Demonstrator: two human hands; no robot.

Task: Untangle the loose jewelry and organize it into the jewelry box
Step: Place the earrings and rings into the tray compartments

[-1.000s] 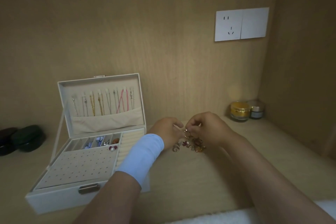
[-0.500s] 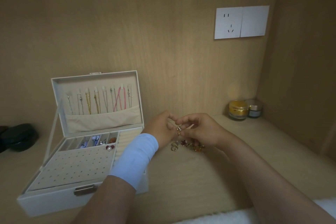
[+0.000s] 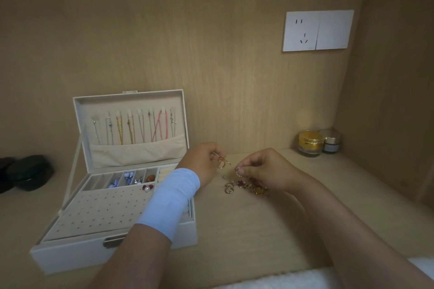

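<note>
A white jewelry box (image 3: 70, 251) stands open at the left, with several necklaces (image 3: 131, 128) hung in its lid and small pieces in its rear compartments. My left hand (image 3: 202, 164), with a light blue wrist band, pinches a gold ring-like piece (image 3: 222, 162) just right of the box. My right hand (image 3: 265, 171) pinches a small silvery ring (image 3: 239, 170) a little apart from the left. Under it, on the wooden surface, lies a pile of loose jewelry (image 3: 244, 187), gold and dark red.
Two small cosmetic jars (image 3: 310, 143) stand in the back right corner. Dark round cases (image 3: 28, 172) sit at the far left. A white wall socket (image 3: 317, 30) is on the back panel. A white fluffy edge (image 3: 305, 279) runs along the front.
My hands were together over the pile, working one piece. Now they have drawn apart, the left holding the gold piece and the right a small ring.
</note>
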